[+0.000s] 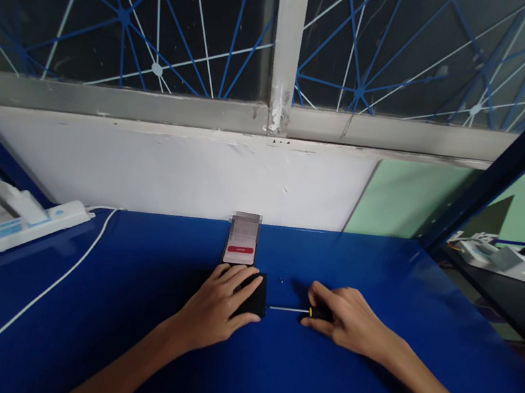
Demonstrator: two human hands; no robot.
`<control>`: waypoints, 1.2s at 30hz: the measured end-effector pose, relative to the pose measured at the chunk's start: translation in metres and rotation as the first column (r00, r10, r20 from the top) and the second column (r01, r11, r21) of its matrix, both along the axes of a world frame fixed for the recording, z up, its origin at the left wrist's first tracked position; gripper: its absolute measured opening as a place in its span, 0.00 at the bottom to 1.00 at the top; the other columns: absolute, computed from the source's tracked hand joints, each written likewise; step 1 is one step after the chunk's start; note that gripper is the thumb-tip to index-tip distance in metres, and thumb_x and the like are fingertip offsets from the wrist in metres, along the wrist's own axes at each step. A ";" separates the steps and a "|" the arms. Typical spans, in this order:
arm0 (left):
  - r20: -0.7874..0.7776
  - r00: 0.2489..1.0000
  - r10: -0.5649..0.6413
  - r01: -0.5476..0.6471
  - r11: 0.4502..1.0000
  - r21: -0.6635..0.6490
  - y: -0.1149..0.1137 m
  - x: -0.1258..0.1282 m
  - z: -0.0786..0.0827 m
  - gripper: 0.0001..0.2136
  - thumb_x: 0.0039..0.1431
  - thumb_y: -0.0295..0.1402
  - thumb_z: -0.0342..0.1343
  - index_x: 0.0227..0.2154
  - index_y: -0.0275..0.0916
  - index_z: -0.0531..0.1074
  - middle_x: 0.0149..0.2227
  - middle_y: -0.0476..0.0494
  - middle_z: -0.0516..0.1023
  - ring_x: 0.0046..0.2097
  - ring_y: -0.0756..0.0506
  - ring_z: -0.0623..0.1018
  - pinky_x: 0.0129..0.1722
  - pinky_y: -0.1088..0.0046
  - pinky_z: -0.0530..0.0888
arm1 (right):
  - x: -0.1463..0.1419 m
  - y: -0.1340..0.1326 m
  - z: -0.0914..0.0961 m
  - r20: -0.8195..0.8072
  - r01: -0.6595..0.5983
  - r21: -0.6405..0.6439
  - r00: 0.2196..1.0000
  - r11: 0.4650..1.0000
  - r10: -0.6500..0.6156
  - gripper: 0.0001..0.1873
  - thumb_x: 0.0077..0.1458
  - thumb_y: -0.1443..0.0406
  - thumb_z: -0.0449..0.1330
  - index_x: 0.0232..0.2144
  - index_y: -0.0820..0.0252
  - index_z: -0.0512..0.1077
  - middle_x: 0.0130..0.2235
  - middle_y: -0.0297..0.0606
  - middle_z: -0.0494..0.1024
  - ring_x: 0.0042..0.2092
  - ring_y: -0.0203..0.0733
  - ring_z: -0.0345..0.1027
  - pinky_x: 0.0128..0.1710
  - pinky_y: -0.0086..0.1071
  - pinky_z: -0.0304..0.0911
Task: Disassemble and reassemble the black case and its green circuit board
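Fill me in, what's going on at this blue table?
A person is working on a black box with two bare hands. The left hand rests spread over the box, and the right hand grips a screwdriver pointed at the box's right side; whether the tip touches is hard to tell. A small, screw-like piece lies nearby on the table. A lit phone is just behind the box.

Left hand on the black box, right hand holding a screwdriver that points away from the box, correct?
No: the head view shows the screwdriver pointing toward the black box. The left hand is on the box, and the right hand holds the screwdriver.
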State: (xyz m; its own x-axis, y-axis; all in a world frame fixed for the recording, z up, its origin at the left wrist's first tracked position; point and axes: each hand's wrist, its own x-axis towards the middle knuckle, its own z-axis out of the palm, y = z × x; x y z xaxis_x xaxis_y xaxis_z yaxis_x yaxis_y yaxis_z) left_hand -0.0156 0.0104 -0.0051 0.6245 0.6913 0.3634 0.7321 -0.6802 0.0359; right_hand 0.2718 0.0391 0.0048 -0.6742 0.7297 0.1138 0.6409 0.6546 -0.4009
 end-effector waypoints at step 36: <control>0.020 0.999 -0.034 0.034 0.999 0.018 0.003 -0.001 -0.002 0.23 0.63 0.41 0.54 0.58 0.39 0.62 0.57 0.35 0.67 0.58 0.35 0.67 0.55 0.49 0.67 | 0.002 0.008 -0.001 -0.166 -0.034 -0.350 0.986 0.936 -0.026 0.22 0.61 0.50 0.51 0.25 0.60 0.66 0.22 0.29 0.63 0.22 0.31 0.51 0.22 0.27 0.46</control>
State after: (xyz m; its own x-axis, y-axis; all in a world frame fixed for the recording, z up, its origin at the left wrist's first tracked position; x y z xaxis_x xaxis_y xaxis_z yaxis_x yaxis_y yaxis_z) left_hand -0.0170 0.0130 -0.0072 0.6399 0.6633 0.3882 0.7077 -0.7054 0.0388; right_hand 0.2734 0.0467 0.0036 -0.6709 0.7406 -0.0384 0.5432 0.4554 -0.7054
